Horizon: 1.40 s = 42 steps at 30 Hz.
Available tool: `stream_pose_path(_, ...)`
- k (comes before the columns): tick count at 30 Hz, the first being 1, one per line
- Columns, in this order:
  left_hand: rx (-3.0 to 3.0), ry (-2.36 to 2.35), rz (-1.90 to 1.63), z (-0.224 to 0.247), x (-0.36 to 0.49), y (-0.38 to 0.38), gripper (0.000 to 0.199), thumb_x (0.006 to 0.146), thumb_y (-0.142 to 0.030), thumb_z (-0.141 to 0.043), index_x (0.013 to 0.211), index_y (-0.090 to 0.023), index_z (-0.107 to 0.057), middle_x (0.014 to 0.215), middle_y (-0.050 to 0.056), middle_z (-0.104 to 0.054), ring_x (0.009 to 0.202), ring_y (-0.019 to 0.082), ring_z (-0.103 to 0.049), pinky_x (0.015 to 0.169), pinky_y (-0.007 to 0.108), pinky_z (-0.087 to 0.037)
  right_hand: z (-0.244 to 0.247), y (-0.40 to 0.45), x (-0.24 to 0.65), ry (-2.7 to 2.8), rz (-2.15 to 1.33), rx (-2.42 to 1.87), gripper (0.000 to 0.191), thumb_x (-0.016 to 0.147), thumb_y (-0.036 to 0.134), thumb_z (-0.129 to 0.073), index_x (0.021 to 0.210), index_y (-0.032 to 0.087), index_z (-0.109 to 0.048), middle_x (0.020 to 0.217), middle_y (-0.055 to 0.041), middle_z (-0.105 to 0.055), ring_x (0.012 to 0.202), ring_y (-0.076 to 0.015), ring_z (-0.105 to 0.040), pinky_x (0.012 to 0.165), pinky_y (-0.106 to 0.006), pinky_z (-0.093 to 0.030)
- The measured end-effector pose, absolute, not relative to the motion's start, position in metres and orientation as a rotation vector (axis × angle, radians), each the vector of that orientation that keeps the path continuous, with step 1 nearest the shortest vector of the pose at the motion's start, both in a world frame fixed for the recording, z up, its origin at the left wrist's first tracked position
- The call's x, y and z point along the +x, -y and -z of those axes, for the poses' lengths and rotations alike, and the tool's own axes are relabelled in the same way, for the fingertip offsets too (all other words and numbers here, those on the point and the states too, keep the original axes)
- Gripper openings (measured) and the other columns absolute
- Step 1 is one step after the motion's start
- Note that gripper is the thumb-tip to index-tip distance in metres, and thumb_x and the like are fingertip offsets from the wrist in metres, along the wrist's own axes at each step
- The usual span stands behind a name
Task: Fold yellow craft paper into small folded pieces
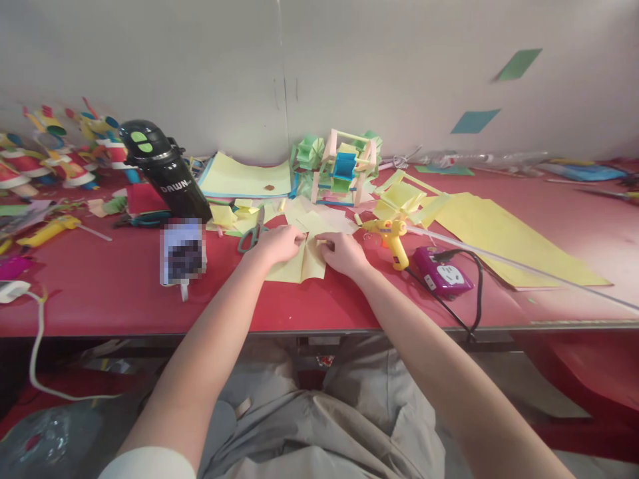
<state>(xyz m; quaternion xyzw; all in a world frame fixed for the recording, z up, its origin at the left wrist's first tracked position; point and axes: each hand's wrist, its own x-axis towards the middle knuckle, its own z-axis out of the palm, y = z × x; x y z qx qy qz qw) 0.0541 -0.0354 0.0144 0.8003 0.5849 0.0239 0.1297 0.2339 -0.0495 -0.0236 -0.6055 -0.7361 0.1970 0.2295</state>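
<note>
A pale yellow sheet of paper point(307, 265) with a crease down its middle lies on the red table near its front. My left hand point(283, 244) has its fingers curled together on the sheet's left side. From the right, my right hand point(343, 253) pinches the same sheet, its fingertips close to the crease. Just left of my left hand are grey-handled scissors point(253, 233), partly hidden by it. More pale paper pieces point(314, 214) lie loose behind the sheet. Beside my right hand rests a yellow glue gun point(392, 241).
A purple power socket point(443, 273) with a black cable sits at the right. Behind stands a paper-and-stick wheel model point(344, 166). A black bottle point(164, 173) and a pixelated object point(182, 253) stand left. Large yellow sheets point(509, 236) lie right, under a long thin strip.
</note>
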Motion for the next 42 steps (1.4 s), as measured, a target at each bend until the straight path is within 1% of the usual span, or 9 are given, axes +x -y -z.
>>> stream_pose_path(6,2.324,-1.708,-0.111,-0.010,0.053,0.035,0.029,0.089,-0.030,-0.047,0.099,-0.028,-0.074,0.109,0.009,-0.071,0.100,0.029,-0.065,0.072,0.035,-0.044,0.026,0.049,0.237,1.926,-0.627,-1.519,0.048,0.084,0.043,-0.061,0.125,0.017,-0.067,0.065,-0.0001,-0.062,0.062,-0.0133,-0.051,0.058,-0.025,-0.036)
stream_pose_path(11,2.335,-1.740,-0.217,-0.001,0.051,0.030,0.028,0.087,-0.029,-0.049,0.100,-0.029,-0.073,0.116,0.007,-0.069,0.106,0.029,-0.063,0.072,0.035,-0.044,0.027,0.049,0.238,1.895,-0.720,-1.486,0.047,0.082,0.038,-0.063,0.124,0.017,-0.068,0.054,0.0044,-0.053,0.056,-0.0113,-0.045,0.057,-0.024,-0.034)
stream_pose_path(16,2.379,-1.743,-0.287,0.003,0.049,0.027,0.026,0.088,-0.031,-0.049,0.094,-0.026,-0.074,0.113,0.009,-0.069,0.103,0.028,-0.063,0.071,0.034,-0.044,0.025,0.048,0.239,1.790,-0.731,-1.412,0.046,0.081,0.040,-0.062,0.117,0.013,-0.071,0.061,0.0007,-0.060,0.058,-0.0121,-0.048,0.061,-0.026,-0.039)
stream_pose_path(20,2.390,-1.740,-0.259,0.000,0.047,0.028,0.028,0.089,-0.035,-0.049,0.093,-0.025,-0.075,0.109,0.010,-0.071,0.101,0.028,-0.064,0.071,0.034,-0.044,0.028,0.044,0.240,1.718,-0.770,-1.386,0.043,0.078,0.030,-0.063,0.116,0.012,-0.070,0.069,-0.0011,-0.064,0.061,-0.0124,-0.051,0.066,-0.027,-0.044)
stream_pose_path(24,2.355,-1.747,-0.136,-0.003,0.046,0.030,0.030,0.089,-0.040,-0.048,0.089,-0.026,-0.075,0.095,0.010,-0.072,0.088,0.027,-0.066,0.071,0.035,-0.045,0.032,0.041,0.241,1.750,-0.814,-1.372,0.038,0.075,0.021,-0.059,0.110,0.013,-0.071,0.061,0.0024,-0.058,0.058,-0.0120,-0.050,0.066,-0.027,-0.044)
stream_pose_path(32,2.311,-1.756,-0.085,-0.008,0.048,0.031,0.023,0.086,-0.036,-0.053,0.089,-0.028,-0.075,0.090,0.007,-0.072,0.088,0.025,-0.066,0.074,0.033,-0.044,0.031,0.045,0.240,1.854,-0.794,-1.430,0.035,0.070,0.013,-0.054,0.100,0.015,-0.073,0.053,0.0068,-0.044,0.053,-0.0098,-0.040,0.057,-0.024,-0.034)
stream_pose_path(36,2.303,-1.760,-0.092,-0.009,0.049,0.032,0.025,0.086,-0.038,-0.053,0.095,-0.029,-0.075,0.098,0.008,-0.073,0.094,0.027,-0.065,0.074,0.034,-0.045,0.027,0.047,0.240,1.820,-0.780,-1.363,0.034,0.076,0.026,-0.060,0.105,0.013,-0.073,0.053,0.0061,-0.045,0.053,-0.0098,-0.039,0.057,-0.025,-0.033)
stream_pose_path(39,2.301,-1.757,-0.088,-0.008,0.048,0.031,0.030,0.088,-0.041,-0.050,0.100,-0.029,-0.075,0.102,0.010,-0.073,0.095,0.030,-0.066,0.071,0.036,-0.044,0.022,0.050,0.240,1.772,-0.817,-1.338,0.050,0.077,0.046,-0.066,0.113,0.012,-0.071,0.052,0.0065,-0.042,0.053,-0.0097,-0.036,0.056,-0.026,-0.032)
stream_pose_path(42,2.303,-1.746,-0.083,-0.009,0.048,0.032,0.030,0.088,-0.041,-0.050,0.100,-0.028,-0.074,0.100,0.010,-0.072,0.093,0.030,-0.066,0.069,0.036,-0.043,0.022,0.051,0.241,1.775,-0.924,-1.310,0.054,0.076,0.046,-0.067,0.119,0.012,-0.069,0.049,0.0084,-0.037,0.050,-0.0087,-0.028,0.052,-0.025,-0.027)
